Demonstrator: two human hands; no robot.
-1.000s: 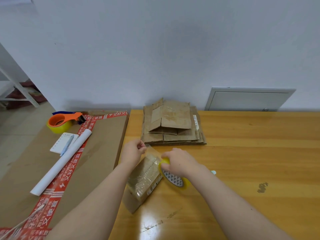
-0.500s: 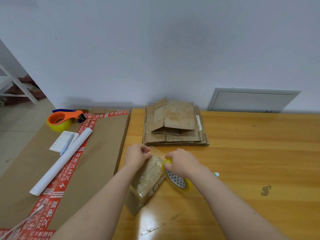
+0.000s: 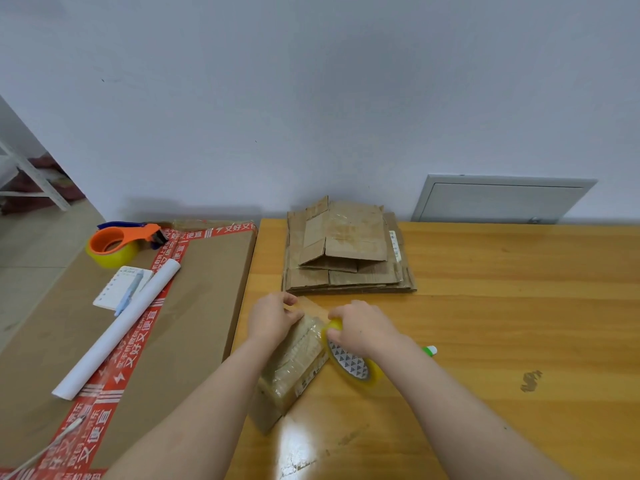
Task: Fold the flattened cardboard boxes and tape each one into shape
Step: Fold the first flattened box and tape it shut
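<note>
One box mid-taping, a pile to go.
The folded box lies on the tabletop by its left edge. The left grip pinches the tape strip at its far end, and the right grip clasps the tape roll. Behind it the flattened stack waits unfolded, so I'd say most of the work remains.

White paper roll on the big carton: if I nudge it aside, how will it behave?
The white paper roll is round and lies loose, so it will probably roll sideways. It looks like rolled paper, so likely light and easily crushed.
</note>
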